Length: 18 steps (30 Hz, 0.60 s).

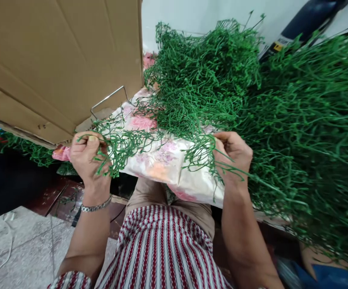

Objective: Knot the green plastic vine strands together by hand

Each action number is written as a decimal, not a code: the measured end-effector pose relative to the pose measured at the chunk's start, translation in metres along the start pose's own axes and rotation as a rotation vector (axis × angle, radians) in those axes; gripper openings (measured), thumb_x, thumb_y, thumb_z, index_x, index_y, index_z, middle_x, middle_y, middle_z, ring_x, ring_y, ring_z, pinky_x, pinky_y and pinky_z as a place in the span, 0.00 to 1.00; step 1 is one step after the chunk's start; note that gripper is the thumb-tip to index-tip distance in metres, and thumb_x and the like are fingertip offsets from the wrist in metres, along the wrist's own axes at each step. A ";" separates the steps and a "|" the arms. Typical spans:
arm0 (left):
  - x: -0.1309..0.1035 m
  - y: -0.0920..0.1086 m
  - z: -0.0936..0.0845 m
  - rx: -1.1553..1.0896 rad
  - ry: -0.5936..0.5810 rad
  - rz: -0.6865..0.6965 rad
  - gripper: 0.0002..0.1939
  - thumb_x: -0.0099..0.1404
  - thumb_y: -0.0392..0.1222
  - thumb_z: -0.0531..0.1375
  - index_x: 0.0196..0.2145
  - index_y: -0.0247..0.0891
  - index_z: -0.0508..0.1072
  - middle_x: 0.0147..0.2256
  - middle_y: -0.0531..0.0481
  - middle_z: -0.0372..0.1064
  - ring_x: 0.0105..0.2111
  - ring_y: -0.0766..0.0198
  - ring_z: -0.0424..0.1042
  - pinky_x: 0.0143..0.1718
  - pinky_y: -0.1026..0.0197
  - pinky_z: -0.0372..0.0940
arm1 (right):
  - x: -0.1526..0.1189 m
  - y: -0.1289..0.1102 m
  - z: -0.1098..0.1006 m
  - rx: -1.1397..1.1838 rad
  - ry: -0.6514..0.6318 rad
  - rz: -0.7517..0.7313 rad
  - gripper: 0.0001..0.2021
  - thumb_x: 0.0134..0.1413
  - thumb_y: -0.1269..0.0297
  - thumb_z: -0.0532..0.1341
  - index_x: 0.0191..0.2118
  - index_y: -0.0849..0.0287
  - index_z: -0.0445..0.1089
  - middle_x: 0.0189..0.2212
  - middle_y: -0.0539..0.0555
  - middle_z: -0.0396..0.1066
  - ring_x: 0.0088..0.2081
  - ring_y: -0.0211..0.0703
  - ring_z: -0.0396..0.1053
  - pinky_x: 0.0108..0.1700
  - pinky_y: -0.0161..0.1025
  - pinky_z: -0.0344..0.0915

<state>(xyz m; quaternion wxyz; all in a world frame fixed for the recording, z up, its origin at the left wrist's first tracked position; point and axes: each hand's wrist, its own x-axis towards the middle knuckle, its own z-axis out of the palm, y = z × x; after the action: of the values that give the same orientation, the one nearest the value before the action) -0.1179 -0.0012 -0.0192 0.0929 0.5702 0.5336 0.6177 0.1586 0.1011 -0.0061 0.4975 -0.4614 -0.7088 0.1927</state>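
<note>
Thin green artificial stems show at both hands above a table with a floral plastic cover [162,162]. At the left, my left hand [90,156] is closed in a pinch on a sprig of green stems [121,150] that spreads to its right. My right hand [232,154] is pinched on another green sprig [202,150], whose strands hang to its left and across the palm. Behind and beside my right hand lies a large heap of green stems [204,76]. The hands are apart, on either side of the cover's front part.
A big brown cardboard box [62,60] stands at the upper left, with a bent metal wire frame [109,98] by its lower edge. More green stems [318,132] fill the right side. A dark bottle-like object [306,20] leans against the wall at the upper right.
</note>
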 end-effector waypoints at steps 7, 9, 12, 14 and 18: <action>0.016 0.010 0.077 0.437 -0.138 0.189 0.07 0.58 0.34 0.54 0.30 0.37 0.72 0.29 0.48 0.69 0.34 0.60 0.67 0.39 0.54 0.60 | -0.011 -0.017 -0.003 -0.074 -0.178 -0.220 0.06 0.50 0.74 0.55 0.32 0.59 0.67 0.26 0.50 0.66 0.28 0.37 0.64 0.32 0.36 0.62; 0.011 0.012 0.088 0.538 -0.331 0.205 0.10 0.58 0.34 0.54 0.36 0.37 0.72 0.34 0.47 0.72 0.38 0.57 0.68 0.44 0.51 0.58 | -0.015 -0.019 -0.006 -0.074 -0.193 -0.300 0.05 0.51 0.73 0.56 0.33 0.59 0.67 0.26 0.51 0.66 0.30 0.38 0.64 0.33 0.37 0.63; -0.001 0.026 0.085 0.533 -0.290 0.204 0.17 0.56 0.34 0.56 0.45 0.39 0.70 0.42 0.46 0.71 0.42 0.56 0.67 0.47 0.50 0.56 | -0.022 -0.019 -0.010 -0.106 -0.194 -0.405 0.05 0.50 0.73 0.56 0.34 0.60 0.67 0.27 0.53 0.66 0.31 0.40 0.65 0.34 0.38 0.63; -0.010 0.042 0.078 0.537 -0.223 0.226 0.19 0.54 0.34 0.57 0.45 0.41 0.70 0.43 0.47 0.71 0.44 0.54 0.67 0.48 0.48 0.56 | -0.025 -0.018 -0.011 -0.134 -0.191 -0.465 0.05 0.50 0.74 0.57 0.34 0.60 0.67 0.27 0.53 0.67 0.31 0.41 0.64 0.34 0.39 0.63; -0.024 0.071 0.071 0.603 -0.093 0.299 0.16 0.52 0.34 0.61 0.40 0.44 0.73 0.40 0.49 0.72 0.52 0.45 0.62 0.57 0.37 0.41 | -0.034 -0.020 -0.009 -0.187 -0.223 -0.543 0.05 0.51 0.73 0.57 0.34 0.59 0.67 0.28 0.54 0.68 0.31 0.41 0.63 0.35 0.41 0.63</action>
<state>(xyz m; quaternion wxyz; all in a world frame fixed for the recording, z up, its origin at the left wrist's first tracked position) -0.0179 -0.0088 0.0056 -0.1474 0.6716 0.5980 0.4120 0.1602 0.0607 -0.0056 0.4053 -0.2751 -0.8711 0.0361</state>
